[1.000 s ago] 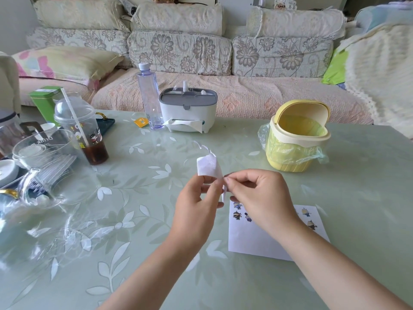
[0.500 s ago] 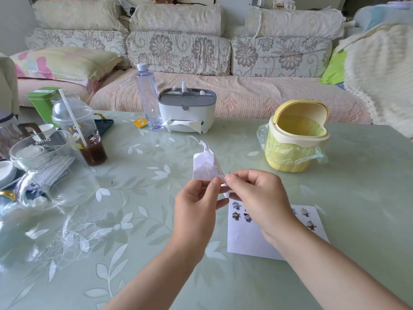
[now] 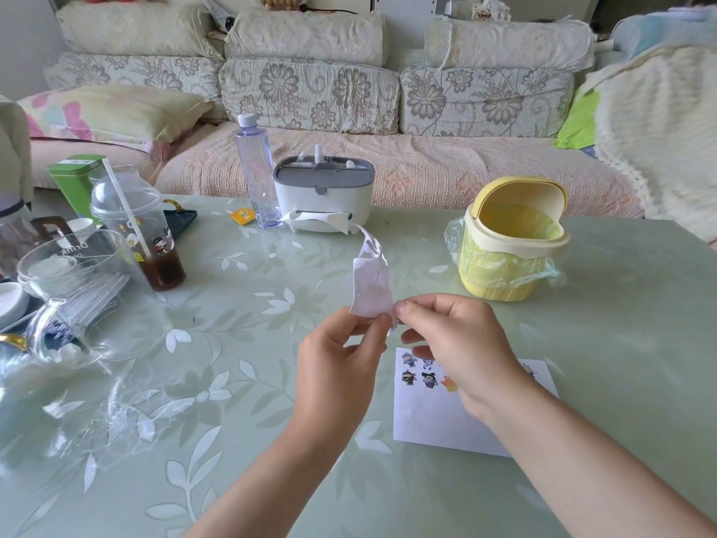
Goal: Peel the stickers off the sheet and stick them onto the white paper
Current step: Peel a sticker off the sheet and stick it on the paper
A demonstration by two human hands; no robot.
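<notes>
Pinches the curled sticker sheet point(image 3: 370, 285) upright by its lower edge with the left hand point(image 3: 337, 366); nips the same edge with the right hand point(image 3: 454, 343). Holds both above the table point(image 3: 240, 382), partly covering the white paper point(image 3: 434, 425) with small stickers point(image 3: 419, 376) near its far edge.

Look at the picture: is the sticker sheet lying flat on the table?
No, the sticker sheet is held up above the table, pinched at its lower edge by the left hand and right hand.
</notes>
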